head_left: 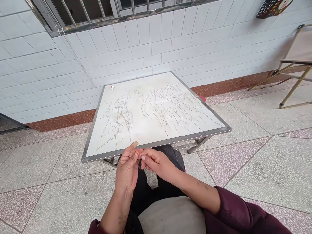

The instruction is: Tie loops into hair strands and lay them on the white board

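White-tiled wall (136, 48), barred window (109, 9) above, speckled stone floor (70, 198) below. Just beside wall: table (143, 133), white top, grey metal rim. Laid out on top, thin dark strands in two groups: bent strands (119, 115), tangled, at wearer's left; looped strands (164, 123) with trailing tails, at centre and right. Near far left corner: red-and-white object (112, 87), too small to identify. At near edge, above lap: left hand (128, 169), thumb and finger pinched narrow, tan wrap (135, 143) on one raised fingertip; right hand (157, 162), likewise pinched, touching left fingertips. Contents of either pinch: cannot tell. Far right: folding chair (301, 45).
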A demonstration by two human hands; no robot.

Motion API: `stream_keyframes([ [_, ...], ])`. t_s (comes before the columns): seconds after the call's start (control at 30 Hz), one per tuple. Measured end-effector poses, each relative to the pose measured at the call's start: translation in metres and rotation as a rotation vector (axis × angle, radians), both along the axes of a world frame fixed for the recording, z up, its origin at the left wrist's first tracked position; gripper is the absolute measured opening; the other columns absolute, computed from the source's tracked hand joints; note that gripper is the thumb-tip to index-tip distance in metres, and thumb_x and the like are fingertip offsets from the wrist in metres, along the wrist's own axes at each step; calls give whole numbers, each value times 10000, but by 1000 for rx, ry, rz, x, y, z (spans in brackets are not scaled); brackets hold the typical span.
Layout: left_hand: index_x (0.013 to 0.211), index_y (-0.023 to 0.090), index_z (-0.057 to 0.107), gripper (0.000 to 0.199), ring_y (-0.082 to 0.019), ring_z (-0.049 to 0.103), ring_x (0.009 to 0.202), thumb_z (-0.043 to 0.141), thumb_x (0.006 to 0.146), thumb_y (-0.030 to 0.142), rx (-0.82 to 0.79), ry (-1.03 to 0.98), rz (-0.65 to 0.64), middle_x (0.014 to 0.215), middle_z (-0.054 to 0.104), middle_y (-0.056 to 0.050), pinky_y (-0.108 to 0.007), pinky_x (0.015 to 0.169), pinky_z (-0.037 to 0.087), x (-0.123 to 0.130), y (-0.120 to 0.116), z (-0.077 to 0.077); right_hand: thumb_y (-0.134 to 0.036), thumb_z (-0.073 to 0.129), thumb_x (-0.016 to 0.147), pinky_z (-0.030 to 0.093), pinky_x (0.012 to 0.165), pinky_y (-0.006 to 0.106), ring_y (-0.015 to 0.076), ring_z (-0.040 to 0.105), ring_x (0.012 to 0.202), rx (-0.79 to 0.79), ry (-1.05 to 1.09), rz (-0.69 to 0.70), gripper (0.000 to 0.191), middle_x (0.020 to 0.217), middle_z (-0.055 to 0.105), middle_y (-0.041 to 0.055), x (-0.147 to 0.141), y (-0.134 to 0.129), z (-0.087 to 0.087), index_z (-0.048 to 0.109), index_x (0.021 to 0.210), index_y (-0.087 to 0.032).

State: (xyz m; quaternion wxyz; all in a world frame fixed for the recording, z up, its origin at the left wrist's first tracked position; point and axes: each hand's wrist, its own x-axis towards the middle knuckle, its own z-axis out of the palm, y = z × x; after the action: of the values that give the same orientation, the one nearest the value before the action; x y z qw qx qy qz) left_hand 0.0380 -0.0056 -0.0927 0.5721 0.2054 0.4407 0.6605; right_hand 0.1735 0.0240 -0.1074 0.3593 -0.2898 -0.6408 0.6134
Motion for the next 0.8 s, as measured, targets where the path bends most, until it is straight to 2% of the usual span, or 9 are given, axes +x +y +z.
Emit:
stream_keyframes([
  [0.1,1049,175,741,429,-117,642,731,866,639,196,28,49,60,782,730,-19,-227,741,502,1,-1,0,-283,478,961,401,613,246,112,507,608,179,-124,-82,191,723,619,-24,-1,-2,-2,583,815,-219],
  [0.17,1051,181,743,429,-118,645,758,864,640,198,41,63,86,779,726,-18,-228,779,495,1,-1,1,-265,460,966,397,620,246,118,513,621,220,-148,-92,210,717,610,-24,-1,-3,-4,574,795,-219],
  [0.33,1031,183,749,407,-128,648,758,860,641,214,62,75,75,785,718,-20,-254,793,497,2,-1,1,-291,440,982,389,615,245,117,492,578,142,-119,-72,188,661,604,-40,-3,-4,-4,583,878,-224],
  [0.57,991,184,751,384,-128,643,773,873,630,235,120,116,96,766,721,-20,-247,799,492,3,-2,0,-269,471,955,379,628,245,117,485,578,77,-106,-77,183,640,608,-43,-7,-4,-2,574,814,-214],
  [0.8,1045,206,741,410,-97,609,674,856,651,214,114,78,119,757,706,2,-239,757,504,3,-4,-4,-259,464,957,387,618,240,121,487,579,59,-95,-122,178,626,599,-47,-12,-8,-8,569,819,-219],
])
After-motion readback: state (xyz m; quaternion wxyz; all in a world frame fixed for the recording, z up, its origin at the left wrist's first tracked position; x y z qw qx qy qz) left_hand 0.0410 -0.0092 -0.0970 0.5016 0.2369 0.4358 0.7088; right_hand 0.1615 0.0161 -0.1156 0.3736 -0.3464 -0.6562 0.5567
